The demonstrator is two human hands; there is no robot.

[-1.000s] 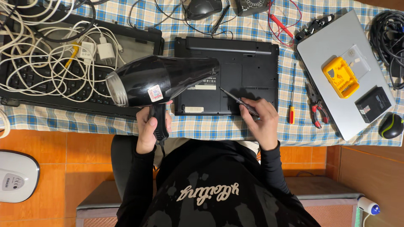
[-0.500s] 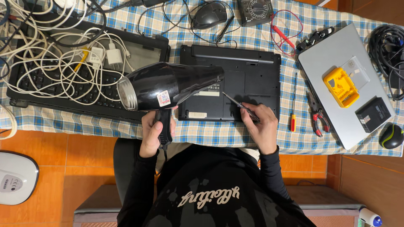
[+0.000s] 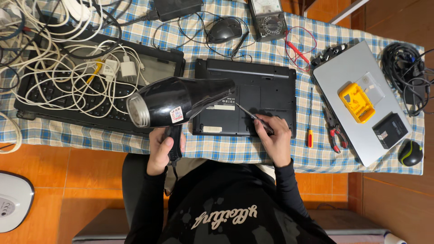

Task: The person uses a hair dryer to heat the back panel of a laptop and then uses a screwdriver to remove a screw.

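Observation:
My left hand (image 3: 162,151) grips the handle of a black hair dryer (image 3: 176,101), whose nozzle points right over a black laptop (image 3: 266,90) lying bottom-up on the checked tablecloth (image 3: 226,149). My right hand (image 3: 274,138) holds a thin screwdriver (image 3: 253,117) with its tip on the laptop's underside, close to the dryer's nozzle.
An open laptop (image 3: 149,61) heaped with white cables (image 3: 58,77) lies to the left. A mouse (image 3: 224,30) and a multimeter (image 3: 267,12) sit behind. On the right are a red-handled screwdriver (image 3: 310,118), pliers (image 3: 334,129), a silver laptop (image 3: 357,58) with a yellow bit case (image 3: 356,102), black cables (image 3: 404,68) and another mouse (image 3: 410,153).
Both hands keep their grip and their places over the laptop. The view has drifted slightly, so the table sits a little lower in the picture.

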